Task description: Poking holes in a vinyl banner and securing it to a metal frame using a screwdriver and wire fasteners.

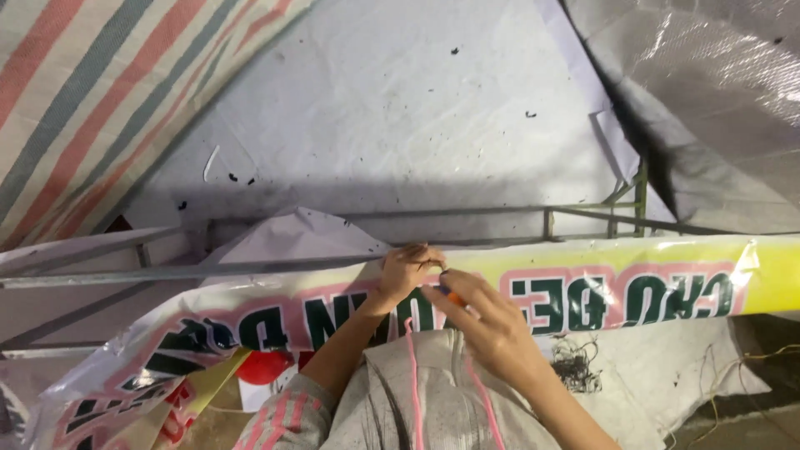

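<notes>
Printed yellow vinyl banner [633,287] with green-and-pink lettering runs across a grey metal bar frame [250,268], lying over its front rail, with a pale sheet [400,108] behind and a striped tarpaulin [92,92] at the far left. Fastening the banner's top edge to the rail appears to be the step in hand. Left hand [407,271] pinches that edge against the rail. Right hand [487,321] grasps a small orange tool [454,297] just beside it. Open room lies rightward along the rail; the next move calls for fine fingertip work.

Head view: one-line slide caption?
Both hands, left hand and right hand holding a small orange tool, meet at the printed banner edge along a metal frame.
</notes>
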